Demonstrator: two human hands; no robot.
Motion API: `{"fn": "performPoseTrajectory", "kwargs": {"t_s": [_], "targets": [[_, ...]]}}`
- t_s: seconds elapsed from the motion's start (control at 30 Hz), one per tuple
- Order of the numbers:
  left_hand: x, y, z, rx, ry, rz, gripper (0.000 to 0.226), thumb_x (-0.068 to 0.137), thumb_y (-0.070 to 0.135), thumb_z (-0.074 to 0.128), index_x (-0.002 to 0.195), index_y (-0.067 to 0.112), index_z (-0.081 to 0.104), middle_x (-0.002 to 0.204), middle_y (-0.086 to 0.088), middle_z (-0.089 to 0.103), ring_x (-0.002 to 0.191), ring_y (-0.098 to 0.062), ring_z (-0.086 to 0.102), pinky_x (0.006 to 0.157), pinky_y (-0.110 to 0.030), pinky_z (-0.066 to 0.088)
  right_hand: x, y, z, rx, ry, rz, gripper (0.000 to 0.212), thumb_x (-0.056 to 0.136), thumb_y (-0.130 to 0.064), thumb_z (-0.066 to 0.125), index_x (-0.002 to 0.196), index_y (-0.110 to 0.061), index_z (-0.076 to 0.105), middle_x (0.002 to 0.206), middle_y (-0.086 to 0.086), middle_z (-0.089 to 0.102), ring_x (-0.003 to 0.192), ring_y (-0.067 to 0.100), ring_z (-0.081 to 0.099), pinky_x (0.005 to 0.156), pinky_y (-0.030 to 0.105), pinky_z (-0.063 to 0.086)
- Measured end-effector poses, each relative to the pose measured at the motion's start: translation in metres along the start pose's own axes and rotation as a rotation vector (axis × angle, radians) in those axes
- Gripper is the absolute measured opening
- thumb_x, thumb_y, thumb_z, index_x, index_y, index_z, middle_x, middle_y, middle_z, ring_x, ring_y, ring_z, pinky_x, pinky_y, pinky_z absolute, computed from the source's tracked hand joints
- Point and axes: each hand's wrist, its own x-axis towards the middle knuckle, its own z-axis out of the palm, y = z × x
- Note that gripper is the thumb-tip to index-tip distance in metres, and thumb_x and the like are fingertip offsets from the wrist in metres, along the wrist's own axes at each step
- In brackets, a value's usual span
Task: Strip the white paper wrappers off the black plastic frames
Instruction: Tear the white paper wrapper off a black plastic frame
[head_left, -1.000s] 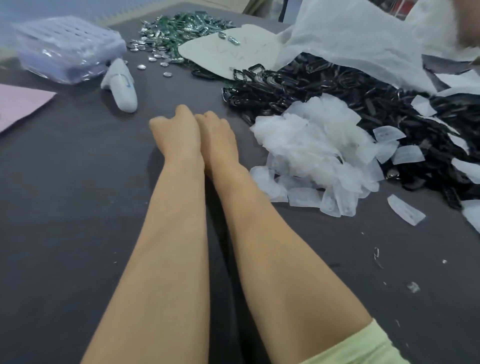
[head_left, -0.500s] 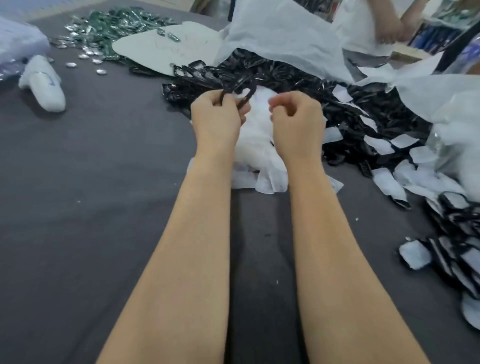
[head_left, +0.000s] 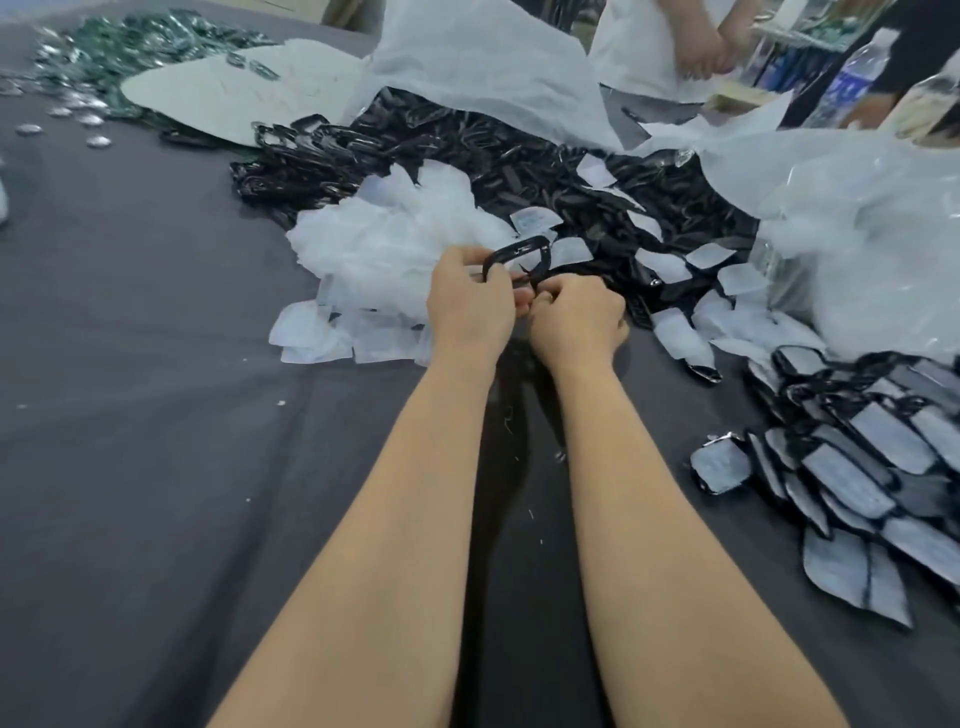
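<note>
A black frame (head_left: 515, 254), bare of paper where it shows, is held just above the table's middle, at the near edge of the heap of white wrappers (head_left: 387, 249). The left hand (head_left: 470, 306) grips the frame's left end, fingers curled round it and thumb pressed on top. The right hand (head_left: 577, 321), touching the left, has its fingers curled tight and pinches the frame's near right end. Whether paper lies between those fingertips cannot be told. Beyond the heap, a pile of bare black frames (head_left: 467, 150) runs from centre to far right, with loose wrappers scattered on it. At near right lies a stack of wrapped frames (head_left: 862, 467), overlapping like tiles. All rest on a grey table (head_left: 156, 389). A large white sheet (head_left: 488, 67) drapes over the far side of the black pile. A clear plastic bag (head_left: 883, 244) stands at right. Green and silver pieces (head_left: 130, 41) lie at far left, beside a pale card (head_left: 234, 88). Another person's hands (head_left: 701, 49) show at far right.
</note>
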Motion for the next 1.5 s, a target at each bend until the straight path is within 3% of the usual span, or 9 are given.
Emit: {"fn": "performPoseTrajectory", "kwargs": {"t_s": [0.1, 0.2, 0.27, 0.33, 0.43, 0.53, 0.87, 1.3, 1.5], "targets": [[-0.001, -0.005, -0.003, 0.000, 0.000, 0.000, 0.017, 0.093, -0.003, 0.043, 0.102, 0.011, 0.048, 0.079, -0.005, 0.062, 0.043, -0.001, 0.057, 0.054, -0.018, 0.053, -0.002, 0.004, -0.005, 0.109, 0.097, 0.015, 0.032, 0.092, -0.011, 0.045, 0.116, -0.020, 0.064, 0.125, 0.006, 0.058, 0.125, 0.028, 0.043, 0.103, 0.039, 0.031], [-0.004, -0.006, -0.008, -0.009, -0.002, 0.004, 0.018, 0.094, -0.003, 0.042, 0.099, 0.013, 0.049, 0.081, -0.006, 0.064, 0.044, -0.001, 0.057, 0.054, -0.017, 0.052, -0.007, 0.008, -0.010, 0.318, 0.165, -0.040, 0.027, 0.090, -0.003, 0.044, 0.109, -0.009, 0.061, 0.111, 0.008, 0.061, 0.108, 0.024, 0.055, 0.084, 0.024, 0.038], [-0.007, -0.005, -0.011, -0.001, -0.004, 0.018, 0.018, 0.095, -0.003, 0.042, 0.100, 0.012, 0.050, 0.081, -0.005, 0.065, 0.044, 0.001, 0.057, 0.053, -0.016, 0.052, -0.012, 0.007, -0.015, 0.510, 0.179, -0.027, 0.024, 0.089, 0.000, 0.046, 0.109, -0.009, 0.056, 0.098, 0.003, 0.060, 0.099, 0.022, 0.059, 0.082, 0.023, 0.042], [-0.012, -0.004, -0.014, 0.002, -0.008, 0.029, 0.018, 0.095, -0.002, 0.042, 0.100, 0.013, 0.050, 0.081, -0.004, 0.065, 0.045, 0.002, 0.058, 0.054, -0.016, 0.052, -0.018, 0.006, -0.020, 0.768, 0.140, 0.039, 0.024, 0.089, 0.001, 0.050, 0.110, -0.011, 0.051, 0.087, -0.002, 0.059, 0.087, 0.019, 0.065, 0.084, 0.031, 0.052], [-0.020, -0.003, -0.018, 0.020, -0.001, 0.052, 0.020, 0.096, 0.001, 0.043, 0.093, 0.019, 0.051, 0.080, -0.002, 0.066, 0.048, 0.002, 0.060, 0.056, -0.016, 0.053, -0.028, 0.007, -0.022, 1.028, 0.055, 0.122, 0.017, 0.090, 0.001, 0.054, 0.102, -0.011, 0.057, 0.080, -0.003, 0.061, 0.065, 0.005, 0.062, 0.068, 0.018, 0.055], [-0.028, -0.006, -0.021, 0.027, 0.009, 0.070, 0.018, 0.096, 0.003, 0.044, 0.096, 0.019, 0.050, 0.080, -0.001, 0.066, 0.050, 0.001, 0.061, 0.059, -0.018, 0.055, -0.041, 0.011, -0.020, 1.190, -0.002, 0.157, 0.019, 0.091, 0.004, 0.054, 0.086, -0.014, 0.058, 0.077, 0.001, 0.062, 0.064, 0.006, 0.061, 0.063, 0.015, 0.053], [-0.030, -0.016, -0.021, 0.073, -0.033, 0.113, 0.024, 0.095, -0.001, 0.041, 0.093, 0.021, 0.052, 0.085, 0.003, 0.068, 0.063, -0.004, 0.067, 0.071, -0.029, 0.056, -0.047, 0.013, -0.009, 1.133, -0.052, 0.079, 0.018, 0.090, 0.000, 0.057, 0.081, -0.016, 0.055, 0.078, 0.002, 0.063, 0.067, 0.012, 0.065, 0.059, 0.016, 0.053], [-0.025, -0.018, -0.020, 0.051, 0.003, 0.076, 0.018, 0.097, 0.004, 0.039, 0.107, 0.014, 0.051, 0.083, 0.000, 0.067, 0.054, -0.001, 0.063, 0.061, -0.019, 0.055, -0.043, 0.017, -0.007, 1.142, 0.083, 0.078, 0.012, 0.090, 0.001, 0.057, 0.095, -0.009, 0.061, 0.073, -0.003, 0.061, 0.063, 0.006, 0.058, 0.064, 0.017, 0.052], [-0.023, -0.018, -0.020, 0.032, 0.002, 0.038, 0.019, 0.098, 0.007, 0.038, 0.110, 0.013, 0.052, 0.084, -0.001, 0.067, 0.054, -0.002, 0.062, 0.056, -0.018, 0.050, -0.044, 0.015, -0.009, 1.158, 0.095, 0.030, 0.027, 0.084, 0.007, 0.054, 0.077, -0.018, 0.060, 0.070, -0.006, 0.056, 0.060, 0.002, 0.052, 0.063, 0.019, 0.049]]}}
